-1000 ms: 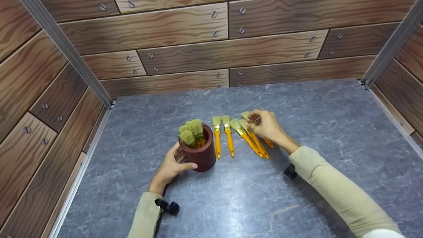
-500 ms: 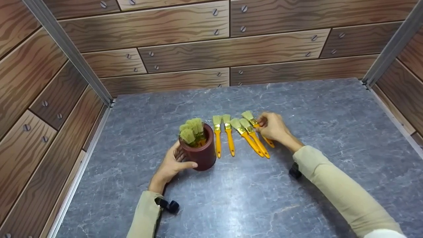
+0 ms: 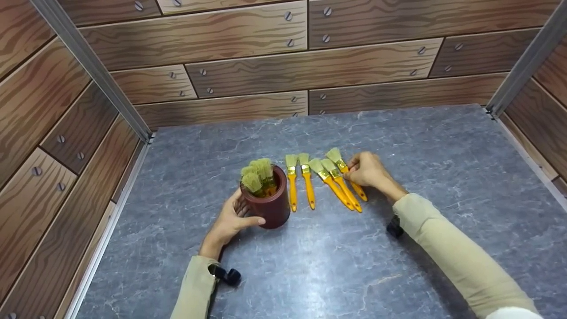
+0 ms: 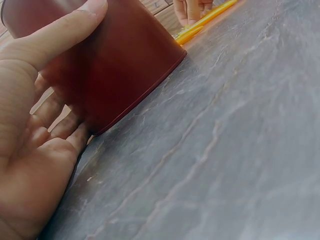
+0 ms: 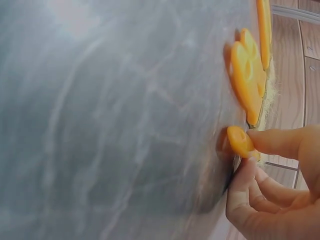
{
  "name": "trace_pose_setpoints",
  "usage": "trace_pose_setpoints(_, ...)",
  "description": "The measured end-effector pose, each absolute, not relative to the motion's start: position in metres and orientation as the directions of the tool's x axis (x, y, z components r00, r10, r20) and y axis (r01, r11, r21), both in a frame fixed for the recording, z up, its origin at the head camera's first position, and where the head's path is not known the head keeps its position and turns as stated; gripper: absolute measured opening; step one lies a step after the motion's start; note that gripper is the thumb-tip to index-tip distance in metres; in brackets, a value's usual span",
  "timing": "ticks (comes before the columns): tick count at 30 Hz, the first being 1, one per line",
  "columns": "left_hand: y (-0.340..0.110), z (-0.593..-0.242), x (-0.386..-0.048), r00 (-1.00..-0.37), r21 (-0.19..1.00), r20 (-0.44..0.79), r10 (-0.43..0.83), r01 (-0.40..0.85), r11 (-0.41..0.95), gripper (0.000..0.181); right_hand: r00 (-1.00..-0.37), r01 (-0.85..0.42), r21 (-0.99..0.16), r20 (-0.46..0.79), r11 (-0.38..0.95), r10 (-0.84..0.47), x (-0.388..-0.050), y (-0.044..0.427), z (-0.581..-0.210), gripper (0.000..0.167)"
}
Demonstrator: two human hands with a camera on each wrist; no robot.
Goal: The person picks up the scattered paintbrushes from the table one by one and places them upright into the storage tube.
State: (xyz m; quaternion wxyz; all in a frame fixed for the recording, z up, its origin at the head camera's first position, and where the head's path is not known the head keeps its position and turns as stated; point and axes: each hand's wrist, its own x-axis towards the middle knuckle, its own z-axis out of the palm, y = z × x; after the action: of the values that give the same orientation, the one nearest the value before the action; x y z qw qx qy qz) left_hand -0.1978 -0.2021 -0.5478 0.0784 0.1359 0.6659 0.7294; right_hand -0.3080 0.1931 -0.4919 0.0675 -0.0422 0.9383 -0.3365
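Observation:
A dark red cup (image 3: 271, 212) stands on the grey marbled table, holding several brushes (image 3: 258, 173) with bristles up. My left hand (image 3: 227, 223) grips its left side, thumb across the front; the left wrist view shows the thumb on the cup wall (image 4: 120, 65). To the right, several yellow-handled brushes lie bristles away from me. My right hand (image 3: 368, 169) pinches the rightmost brush (image 3: 335, 156) by its handle; in the right wrist view thumb and finger meet at the yellow handle (image 5: 239, 141). Two overlapping brushes (image 3: 333, 186) lie just left of it.
Two separate brushes (image 3: 292, 188) lie side by side between the cup and the overlapping pair. Wood-patterned walls (image 3: 248, 66) with metal corner posts (image 3: 95, 66) enclose the back and both sides of the table (image 3: 310, 266).
My right hand has moved right and slightly down from the bristles to the handle of the rightmost brush, which has shifted slightly. My left hand and the cup have stayed in place.

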Motion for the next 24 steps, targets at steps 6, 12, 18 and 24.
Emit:
trace_pose_setpoints(6,-0.202,-0.547,-0.198,-0.946,0.993,0.1,0.308,0.075,-0.089,0.108,-0.984,-0.051,-0.622,-0.103,0.781,-0.146,-0.307,0.195,-0.491,0.023)
trace_pose_setpoints(12,-0.202,-0.547,-0.198,-0.943,0.992,0.107,0.315,0.081,-0.097,0.106,-0.982,-0.026,-0.695,-0.118,0.718,-0.15,-0.306,0.2,-0.484,0.021)
trace_pose_setpoints(18,-0.202,-0.547,-0.198,-0.946,0.992,0.109,0.305,0.083,-0.096,0.106,-0.981,-0.053,-0.812,-0.066,0.581,-0.181,-0.3,0.195,-0.46,0.023)
trace_pose_setpoints(24,-0.202,-0.547,-0.198,-0.946,0.992,0.106,0.306,0.079,-0.098,0.107,-0.968,-0.123,-0.88,0.004,0.459,-0.251,-0.289,0.183,-0.437,0.024)
